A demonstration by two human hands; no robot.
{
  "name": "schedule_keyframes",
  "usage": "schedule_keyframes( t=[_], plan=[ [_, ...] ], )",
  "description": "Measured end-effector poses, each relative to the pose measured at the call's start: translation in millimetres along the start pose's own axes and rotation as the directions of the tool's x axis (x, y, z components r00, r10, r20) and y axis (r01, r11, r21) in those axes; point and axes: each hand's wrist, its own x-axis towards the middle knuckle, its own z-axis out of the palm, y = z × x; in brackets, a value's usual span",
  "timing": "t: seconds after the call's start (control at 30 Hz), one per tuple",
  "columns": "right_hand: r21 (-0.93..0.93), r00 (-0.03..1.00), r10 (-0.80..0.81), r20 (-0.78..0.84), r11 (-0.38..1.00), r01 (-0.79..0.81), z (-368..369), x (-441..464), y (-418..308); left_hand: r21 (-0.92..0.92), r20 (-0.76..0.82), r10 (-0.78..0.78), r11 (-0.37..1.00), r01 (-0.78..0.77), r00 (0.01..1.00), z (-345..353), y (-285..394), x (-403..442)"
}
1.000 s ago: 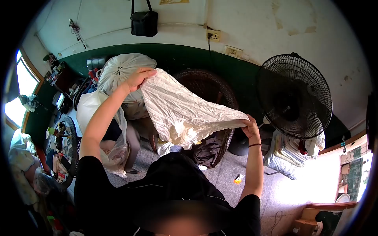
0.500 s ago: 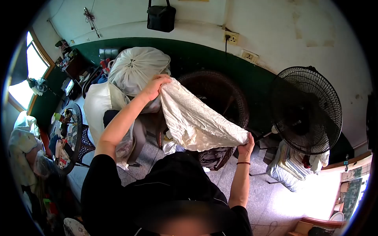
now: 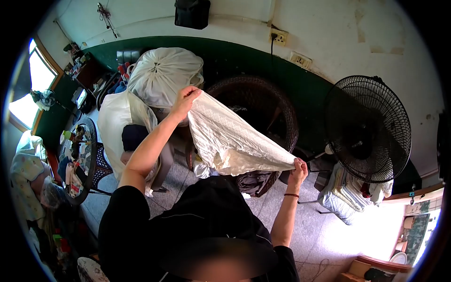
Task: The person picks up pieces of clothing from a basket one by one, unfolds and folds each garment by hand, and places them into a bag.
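A wrinkled white cloth (image 3: 230, 141) is stretched in the air between my two hands. My left hand (image 3: 187, 99) pinches its upper left corner. My right hand (image 3: 299, 170), with a dark red band on the wrist, grips the lower right corner. The cloth's top edge slopes down from left to right and is pulled straight, while its lower part hangs in loose folds. Behind the cloth stands a round wicker chair (image 3: 290, 110), with dark crumpled fabric (image 3: 251, 183) low in it.
A large tied white bag (image 3: 164, 75) and a pale plastic bag (image 3: 114, 115) are at the left. A black fan (image 3: 369, 129) stands at the right above folded cloths (image 3: 346, 192). A cluttered round table (image 3: 77, 164) is at the far left.
The cloth's top edge is straighter and tauter than before. My right hand is lower relative to the fan and farther from it than a second ago. The camera view has shifted.
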Motion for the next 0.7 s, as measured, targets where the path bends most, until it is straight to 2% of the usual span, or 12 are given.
schedule_keyframes(
  t=[0.1,0.17,0.27,0.33,0.4,0.43,0.47,0.53,0.57,0.6,0.67,0.7],
  plan=[
    [-0.045,0.999,-0.039,-0.021,0.998,0.038,5.6,6.9,-2.6,0.019,-0.030,-0.026,0.999,0.027,0.999,-1.4,-5.3,0.2],
    [-0.078,0.998,-0.066,0.023,0.995,0.067,3.8,12.7,-9.7,-0.062,-0.029,-0.171,0.984,0.169,0.985,1.6,-2.5,4.4],
    [0.169,0.994,-0.110,0.019,0.980,0.105,12.4,25.3,-20.7,-0.122,0.025,-0.148,0.981,0.150,0.989,15.2,8.5,18.2],
    [0.381,0.992,-0.002,0.124,0.924,-0.045,45.1,10.0,-51.3,-0.153,0.010,-0.121,0.981,0.122,0.993,31.2,25.7,29.2],
    [0.229,0.942,-0.008,0.334,0.971,-0.073,65.9,-1.8,-37.3,-0.340,0.061,-0.212,0.914,0.220,0.975,47.3,54.8,35.3],
    [-0.109,0.891,0.144,0.430,0.988,-0.106,63.2,-1.0,-12.7,-0.350,0.125,-0.207,0.906,0.238,0.970,47.7,56.8,41.9],
    [-0.437,0.829,0.315,0.462,0.894,-0.097,56.3,2.1,18.7,-0.350,0.128,-0.204,0.906,0.236,0.971,51.3,60.0,43.3],
    [-0.535,0.847,0.363,0.388,0.837,-0.114,68.0,-3.1,49.0,-0.301,0.211,-0.260,0.900,0.315,0.942,57.6,72.6,47.1],
    [-0.249,0.932,0.239,0.272,0.953,-0.171,75.1,1.8,54.9,-0.247,0.232,-0.247,0.921,0.302,0.941,57.2,78.4,47.2],
    [-0.125,0.930,0.349,0.115,0.934,-0.335,75.2,18.7,43.9,-0.248,0.225,-0.247,0.921,0.301,0.942,51.7,77.7,50.4],
    [0.268,0.910,0.350,0.223,0.876,-0.402,70.2,43.0,3.5,-0.171,0.201,-0.193,0.958,0.229,0.960,32.2,76.3,64.5],
    [0.257,0.904,0.347,0.249,0.877,-0.407,63.7,57.7,-20.2,-0.101,0.174,-0.196,0.971,0.216,0.965,23.5,82.4,68.4]
  ],
)
